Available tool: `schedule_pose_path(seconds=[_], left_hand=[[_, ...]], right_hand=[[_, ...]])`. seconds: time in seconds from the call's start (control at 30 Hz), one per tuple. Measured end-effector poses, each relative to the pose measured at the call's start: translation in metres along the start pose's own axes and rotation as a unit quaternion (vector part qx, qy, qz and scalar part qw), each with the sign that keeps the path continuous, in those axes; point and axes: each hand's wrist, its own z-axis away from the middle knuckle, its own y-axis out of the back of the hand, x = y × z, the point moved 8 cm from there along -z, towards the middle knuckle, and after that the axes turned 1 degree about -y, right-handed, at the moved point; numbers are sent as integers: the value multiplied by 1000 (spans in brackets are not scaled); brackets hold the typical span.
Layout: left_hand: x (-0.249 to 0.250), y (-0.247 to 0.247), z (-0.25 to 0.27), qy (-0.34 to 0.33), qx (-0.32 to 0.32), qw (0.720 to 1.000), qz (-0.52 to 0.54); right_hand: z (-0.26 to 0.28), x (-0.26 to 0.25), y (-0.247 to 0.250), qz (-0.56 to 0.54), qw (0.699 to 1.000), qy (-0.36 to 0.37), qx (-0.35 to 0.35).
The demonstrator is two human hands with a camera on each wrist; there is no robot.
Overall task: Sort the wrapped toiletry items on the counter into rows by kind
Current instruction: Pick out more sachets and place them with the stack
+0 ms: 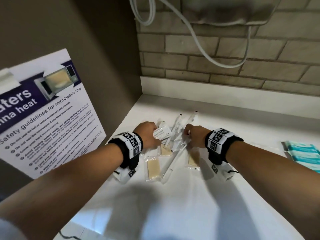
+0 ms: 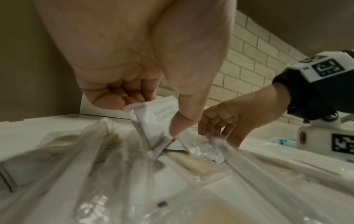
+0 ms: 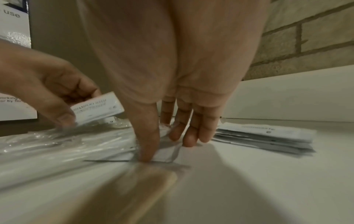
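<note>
A pile of wrapped toiletries lies on the white counter (image 1: 216, 196). My left hand (image 1: 155, 134) (image 2: 153, 115) pinches a white shampoo sachet (image 1: 161, 133) (image 2: 159, 121) (image 3: 97, 110) and holds it just above the pile. My right hand (image 1: 187, 134) (image 3: 168, 148) has its thumb on a flat white sachet (image 3: 164, 156), fingers closing behind it. Beige wrapped bars (image 1: 153, 168) (image 1: 193, 158) and long clear-wrapped toothbrushes (image 1: 173, 161) lie between and below my hands.
A stack of white sachets (image 3: 264, 137) sits just right of my right hand. Teal packets (image 1: 303, 155) lie at the counter's right edge. A microwave safety poster (image 1: 48, 115) hangs on the left wall. The brick back wall (image 1: 225, 70) carries a hanging cable (image 1: 199, 42).
</note>
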Motion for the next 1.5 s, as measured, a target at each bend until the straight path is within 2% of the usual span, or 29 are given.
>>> schedule_pose_path(seconds=[0.13, 0.33, 0.4, 0.6, 0.7, 0.8, 0.93, 1.17, 1.27, 1.37, 1.5], left_hand=[[-2, -2, -4, -18, 21, 998, 54], [8, 18, -4, -41, 105, 980, 161], [6, 24, -6, -40, 112, 974, 192], [-10, 19, -5, -6, 36, 952, 305], [-17, 15, -2, 15, 8, 939, 344], [-27, 17, 2, 34, 20, 922, 385], [-48, 22, 0, 55, 76, 924, 371], [-56, 31, 4, 51, 136, 892, 428], [-58, 33, 2, 44, 142, 891, 429], [-58, 32, 2, 45, 141, 891, 430], [-55, 23, 0, 64, 120, 890, 434]], right_hand=[[3, -6, -3, -48, 999, 5, 12], [1, -7, -4, -24, 1000, 12, 14], [1, -5, -5, -20, 1000, 5, 0], [-3, -11, 8, -67, 998, 12, 11], [-5, -16, 25, -34, 999, 16, 35], [0, -25, 50, 36, 996, 30, 79], [6, -35, 73, 57, 983, 62, 166], [11, -59, 71, 3, 956, 154, 250], [12, -69, 65, -21, 948, 200, 247], [12, -73, 61, -33, 946, 217, 239], [14, -78, 61, -49, 935, 235, 261]])
